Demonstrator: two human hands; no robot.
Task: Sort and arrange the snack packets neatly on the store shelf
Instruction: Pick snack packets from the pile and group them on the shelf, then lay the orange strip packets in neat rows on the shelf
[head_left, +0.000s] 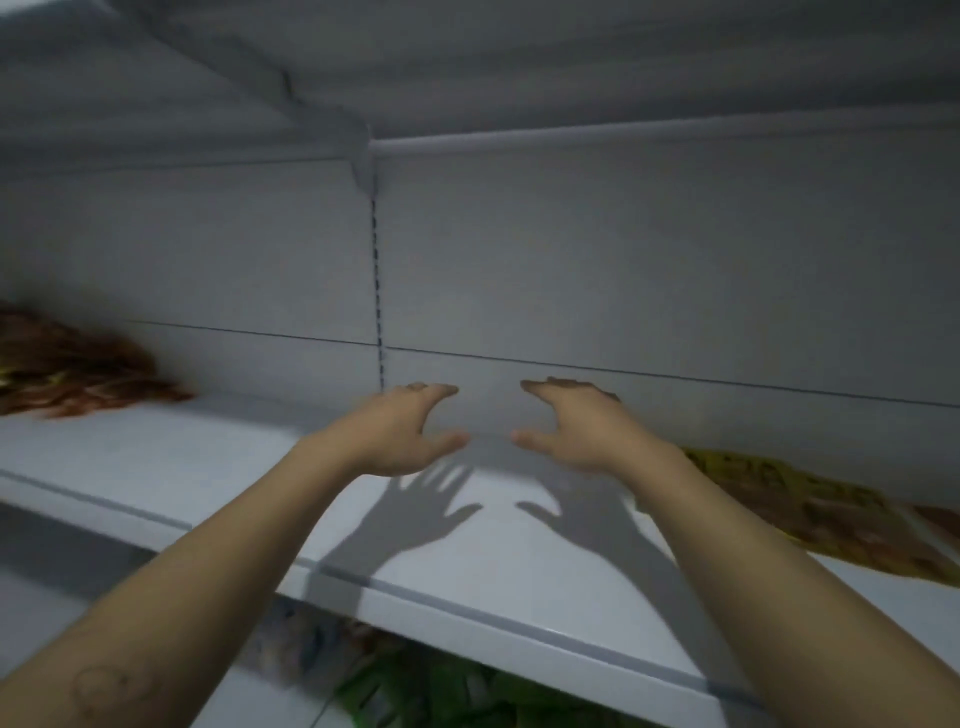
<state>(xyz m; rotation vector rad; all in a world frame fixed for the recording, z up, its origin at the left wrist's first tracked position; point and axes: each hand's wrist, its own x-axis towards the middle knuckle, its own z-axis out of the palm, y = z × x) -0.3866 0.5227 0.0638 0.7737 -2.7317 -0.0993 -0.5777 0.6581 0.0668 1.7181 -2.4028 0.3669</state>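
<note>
Both my hands reach out over a white store shelf (156, 467), palms facing each other a short way apart. My left hand (402, 431) and my right hand (576, 428) have straight, spread fingers and hold nothing; their shadows fall on the shelf board below. A heap of red-brown snack packets (72, 364) lies at the far left of the shelf. Yellow and red-brown snack packets (815, 509) lie flat at the right, partly hidden behind my right forearm. The picture is blurred, so no print on the packets is readable.
The shelf's grey back panel (623, 270) with a slotted upright (376, 291) stands right behind my hands. Another shelf board (519, 67) hangs overhead. Below the front edge, green packets (436, 691) show on a lower shelf.
</note>
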